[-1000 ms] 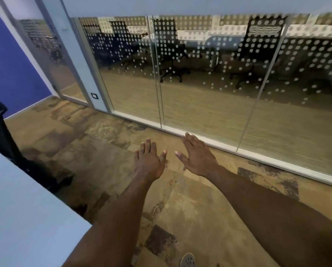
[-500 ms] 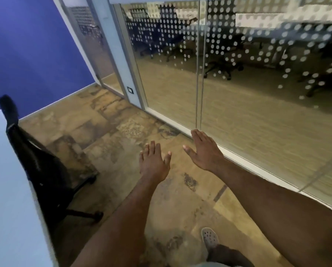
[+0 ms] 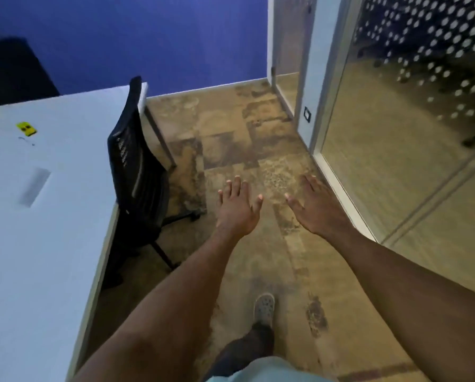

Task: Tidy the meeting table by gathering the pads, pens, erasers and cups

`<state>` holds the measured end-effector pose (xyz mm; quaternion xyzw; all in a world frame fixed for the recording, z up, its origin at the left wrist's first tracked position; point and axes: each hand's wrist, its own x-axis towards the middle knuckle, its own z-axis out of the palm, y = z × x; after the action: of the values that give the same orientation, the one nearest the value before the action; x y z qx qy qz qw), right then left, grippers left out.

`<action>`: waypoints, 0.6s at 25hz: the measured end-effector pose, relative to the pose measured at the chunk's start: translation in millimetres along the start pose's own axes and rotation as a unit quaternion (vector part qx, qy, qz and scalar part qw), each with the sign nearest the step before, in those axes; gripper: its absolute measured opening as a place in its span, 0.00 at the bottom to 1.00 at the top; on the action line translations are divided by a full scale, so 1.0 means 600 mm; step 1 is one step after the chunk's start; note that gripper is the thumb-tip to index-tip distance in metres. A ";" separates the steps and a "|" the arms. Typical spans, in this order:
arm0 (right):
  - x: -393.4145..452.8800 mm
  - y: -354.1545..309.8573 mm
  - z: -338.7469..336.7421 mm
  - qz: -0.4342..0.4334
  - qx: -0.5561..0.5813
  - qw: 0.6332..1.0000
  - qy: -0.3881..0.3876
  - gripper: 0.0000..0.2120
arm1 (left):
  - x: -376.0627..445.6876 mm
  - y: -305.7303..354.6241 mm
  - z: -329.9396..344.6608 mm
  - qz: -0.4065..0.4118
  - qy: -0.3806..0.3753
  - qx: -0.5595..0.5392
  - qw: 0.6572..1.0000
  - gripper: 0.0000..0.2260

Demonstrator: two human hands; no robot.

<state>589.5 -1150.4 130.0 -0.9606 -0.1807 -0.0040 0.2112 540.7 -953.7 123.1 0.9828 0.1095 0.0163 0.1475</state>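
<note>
My left hand (image 3: 237, 209) and my right hand (image 3: 315, 208) are stretched out in front of me over the carpet, palms down, fingers spread, holding nothing. The white meeting table (image 3: 52, 216) fills the left side. A small yellow object (image 3: 26, 128) with dark marks lies on its far part, well to the left of both hands. A grey rectangular patch (image 3: 34, 186) shows on the tabletop nearer to me. No pads, pens or cups are visible.
A black mesh office chair (image 3: 136, 172) stands at the table's right edge, just left of my left hand. A dotted glass partition (image 3: 412, 133) runs along the right. The blue wall (image 3: 148, 37) closes the far end. My shoe (image 3: 264, 308) is on the patterned carpet.
The view has swung left, away from the glass wall toward the table, bringing the tabletop, the chair and the yellow object into sight. Both hands stay spread and hold nothing.
</note>
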 end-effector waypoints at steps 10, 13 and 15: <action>0.531 -0.042 0.105 -0.104 -0.022 0.994 -0.029 0.35 | 0.446 -0.129 -0.045 -0.091 0.002 0.015 0.996 0.31; 0.662 -0.061 0.130 -0.131 -0.012 0.989 -0.062 0.37 | 0.561 -0.166 -0.067 -0.119 0.013 0.019 0.993 0.30; 0.752 -0.060 0.152 -0.144 -0.018 0.986 -0.076 0.37 | 0.642 -0.189 -0.073 -0.138 0.014 0.018 0.990 0.30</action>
<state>992.8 -927.1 99.5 -0.9257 -0.3326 0.0355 0.1769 889.7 -750.6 131.9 0.9606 0.2459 0.0073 0.1293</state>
